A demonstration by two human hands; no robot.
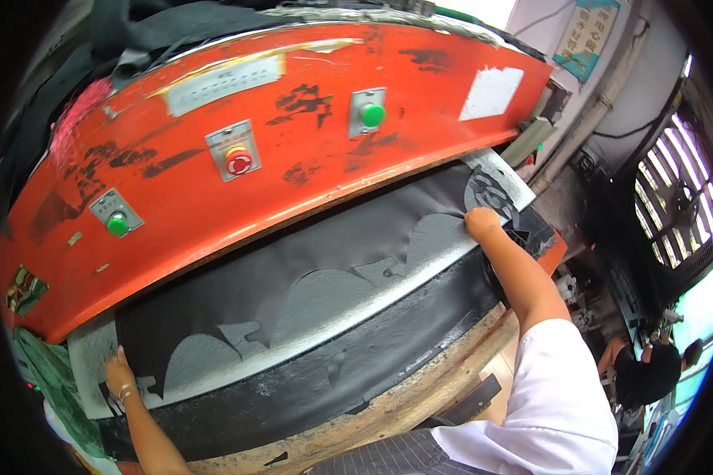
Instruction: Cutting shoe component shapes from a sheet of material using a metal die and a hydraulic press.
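A black sheet of leather-like material (214, 293) lies across a grey metallic-looking board (309, 344). Curved pieces have been cut out along its near edge, leaving rounded gaps and jagged points. At the left end of the sheet, my left hand (120, 374) pinches its edge, fingers closed. My right hand (482, 224) is closed on the near edge toward the right end. Just beyond the right hand, a bunch of dark looped cut shapes (488, 190) sits on the board. The fingertips of both hands are partly hidden.
Over the far side of the board hangs the orange press head (293, 134), with a red stop button (238, 161) and two green buttons (371, 115). A worn wooden edge (356, 434) runs along the near side. Another person (650, 372) is at far right.
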